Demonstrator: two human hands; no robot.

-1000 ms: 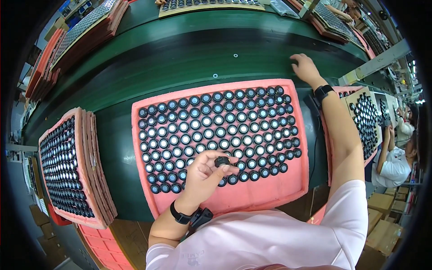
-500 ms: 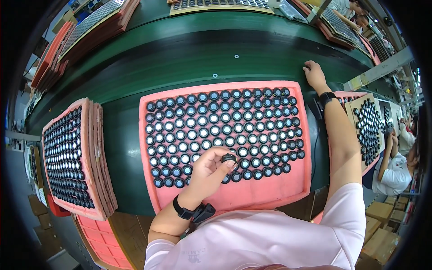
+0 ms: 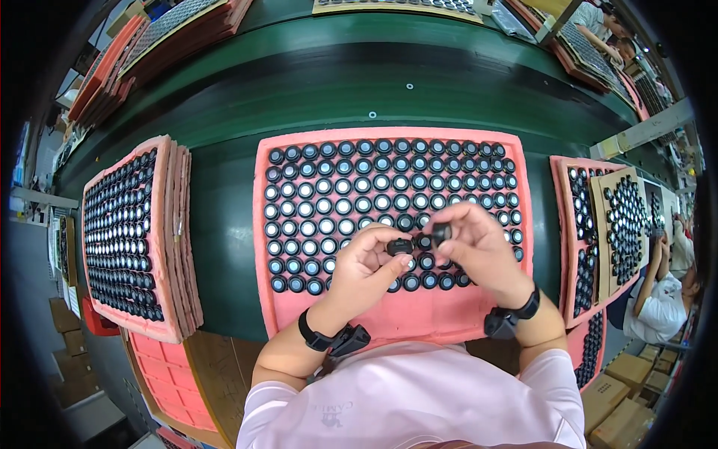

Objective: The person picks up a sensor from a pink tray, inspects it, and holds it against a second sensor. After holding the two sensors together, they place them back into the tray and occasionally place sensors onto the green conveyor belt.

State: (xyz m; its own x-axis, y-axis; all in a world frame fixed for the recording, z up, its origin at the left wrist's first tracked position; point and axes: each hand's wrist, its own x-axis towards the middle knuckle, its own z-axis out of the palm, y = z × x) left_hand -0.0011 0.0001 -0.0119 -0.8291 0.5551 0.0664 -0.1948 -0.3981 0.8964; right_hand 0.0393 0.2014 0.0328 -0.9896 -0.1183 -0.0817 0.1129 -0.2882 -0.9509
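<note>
Over the tray's near half, my left hand (image 3: pixel 359 275) pinches a small black ring-shaped part (image 3: pixel 399 246) between thumb and fingers. Close beside it, my right hand (image 3: pixel 485 251) grips another small black round part (image 3: pixel 442 232), slightly blurred; whether the two parts touch, I cannot tell. Below both hands lies a pink foam tray (image 3: pixel 336 323), filled with rows of black round parts (image 3: pixel 324 186) with shiny pale discs on top. My hands hide some of the parts in the nearer rows.
To the left leans a stack of pink foam trays (image 3: pixel 176 247) with similar parts. Another loaded pink tray (image 3: pixel 574 295) and a brown board (image 3: pixel 604 247) of parts stand at the right. Beyond runs a green conveyor belt (image 3: pixel 299 82) carrying two small washers. Co-workers sit at far right.
My right hand has come back from the belt at far right to beside my left hand over the tray. My left hand still holds its black part. The whole view has shifted slightly.
</note>
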